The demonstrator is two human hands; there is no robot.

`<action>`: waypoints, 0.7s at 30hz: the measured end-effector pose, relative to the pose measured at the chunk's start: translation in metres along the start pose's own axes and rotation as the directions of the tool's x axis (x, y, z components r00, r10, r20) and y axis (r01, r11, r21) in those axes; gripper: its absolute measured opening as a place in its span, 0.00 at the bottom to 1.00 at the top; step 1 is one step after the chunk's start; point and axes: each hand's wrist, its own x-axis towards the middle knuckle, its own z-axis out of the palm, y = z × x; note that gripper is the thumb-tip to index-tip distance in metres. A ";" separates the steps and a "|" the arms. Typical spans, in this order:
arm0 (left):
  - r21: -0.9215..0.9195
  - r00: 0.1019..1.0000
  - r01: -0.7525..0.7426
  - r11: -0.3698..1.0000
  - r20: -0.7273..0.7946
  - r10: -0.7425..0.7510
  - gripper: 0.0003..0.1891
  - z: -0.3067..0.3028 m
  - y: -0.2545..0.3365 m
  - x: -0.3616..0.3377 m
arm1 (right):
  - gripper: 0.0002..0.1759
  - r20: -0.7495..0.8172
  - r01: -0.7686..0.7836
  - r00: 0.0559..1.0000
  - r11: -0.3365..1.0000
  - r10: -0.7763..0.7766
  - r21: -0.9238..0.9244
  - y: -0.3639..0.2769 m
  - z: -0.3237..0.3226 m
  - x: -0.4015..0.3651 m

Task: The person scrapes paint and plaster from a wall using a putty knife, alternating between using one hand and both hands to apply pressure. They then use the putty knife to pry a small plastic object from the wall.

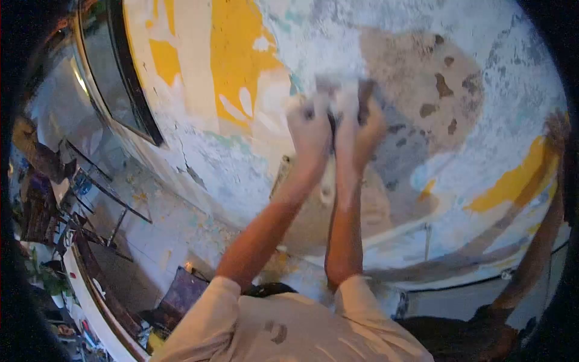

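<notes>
In the head view, both of my hands are raised side by side against a patchy wall [313,36]. My left hand [309,130] is closed, with its fingers pointing up the wall. Right beside it, my right hand [365,130] is closed too. Between and above them shows a wide, flat scraper [366,90], greyish and smeared by motion, its edge at the wall. My fingers lie over its lower part and hide most of the handle. Around the scraper the wall is whitish, with yellow paint [238,60] to the left and a bare brownish patch [410,72] to the right.
At the right edge another person's hand [558,130] reaches up to the wall. A dark-framed window [117,72] is at upper left. Paint flakes lie on the floor [160,208]. A metal frame [123,208] and clutter stand at left. A pale low ledge [90,289] runs at lower left.
</notes>
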 end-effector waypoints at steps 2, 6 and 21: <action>-0.022 0.995 0.076 0.997 -0.065 -0.077 0.18 0.004 0.013 -0.011 | 0.14 -0.039 0.204 0.979 0.978 -0.202 0.034 0.004 0.000 -0.002; 0.026 0.998 -0.024 0.999 -0.056 0.025 0.22 0.008 -0.020 -0.029 | 0.17 -0.100 0.212 0.970 0.971 -0.222 -0.108 0.034 -0.015 -0.012; 0.245 0.892 0.213 0.946 0.347 -0.291 0.14 -0.049 -0.048 -0.117 | 0.22 0.121 -0.433 0.895 0.901 0.429 0.016 0.060 -0.092 -0.177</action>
